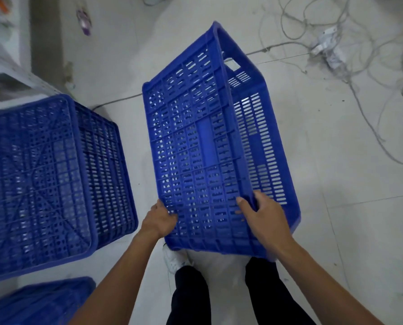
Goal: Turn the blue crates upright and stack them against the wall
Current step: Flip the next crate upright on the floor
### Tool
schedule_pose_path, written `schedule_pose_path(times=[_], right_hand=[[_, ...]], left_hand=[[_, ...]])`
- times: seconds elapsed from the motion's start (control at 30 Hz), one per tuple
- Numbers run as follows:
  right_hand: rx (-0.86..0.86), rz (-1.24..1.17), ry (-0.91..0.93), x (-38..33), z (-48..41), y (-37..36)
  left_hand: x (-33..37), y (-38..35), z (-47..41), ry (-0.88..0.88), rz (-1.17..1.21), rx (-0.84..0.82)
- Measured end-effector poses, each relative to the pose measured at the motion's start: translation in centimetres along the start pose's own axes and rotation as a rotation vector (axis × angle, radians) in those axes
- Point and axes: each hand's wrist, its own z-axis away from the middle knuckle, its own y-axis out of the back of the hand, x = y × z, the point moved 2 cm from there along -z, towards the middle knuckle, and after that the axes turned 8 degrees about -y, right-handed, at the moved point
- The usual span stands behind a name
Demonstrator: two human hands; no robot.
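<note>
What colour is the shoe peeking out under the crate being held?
White; the shoe shows just below the held blue crate in the head view.

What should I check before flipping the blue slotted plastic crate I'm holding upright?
1. Both hands on the crate: ok. The left hand holds the near left edge of the blue slotted plastic crate, and the right hand has its grip on the near right corner.
2. Crate orientation: not ok. It is tilted, with the ribbed base facing the camera.
3. Floor to the right: not ok. Loose grey cables lie there.
4. Space to the left: not ok. A second blue crate sits close by, base up.
5. Feet: ok. The white shoe is under the crate's near edge, away from the cables.
6. Wall stacking spot: cannot tell.
</note>
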Motion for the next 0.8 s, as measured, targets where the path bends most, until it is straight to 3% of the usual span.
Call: schedule_pose_path(times=[0.17, 0.23, 0.3, 0.37, 0.5, 0.6, 0.8], right_hand=[[-0.232, 0.073, 0.030, -3.9, 1.9, -5.7], [-0.253, 0.117, 0.055, -5.4, 2.6, -8.4], [-0.268, 0.172, 0.079, -7.1, 3.4, -11.2], [-0.283, 0.224, 0.095, -8.3, 4.1, -13.8], [-0.302, 0.298, 0.094, -9.3, 5.1, -18.4], [-0.307, 0.417, 0.134, -8.9, 5.4, -22.0], [-0.348, 0.684, 0.419, -8.1, 3.1, -23.6]], left_hand=[[1.8, 1.8, 2.9, -0.181, 0.251, 0.408], [3.2, 2.9, 4.6, -0.290, 0.408, 0.458], [4.0, 3.4, 5.7, -0.336, 0.508, 0.400], [3.8, 3.2, 5.6, -0.311, 0.525, 0.382], [1.3, 3.8, 3.6, -0.141, 0.460, 0.522], [-1.6, 4.1, 1.8, -0.044, 0.422, 0.506], [-7.6, 3.6, -1.4, 0.059, 0.421, 0.504]])
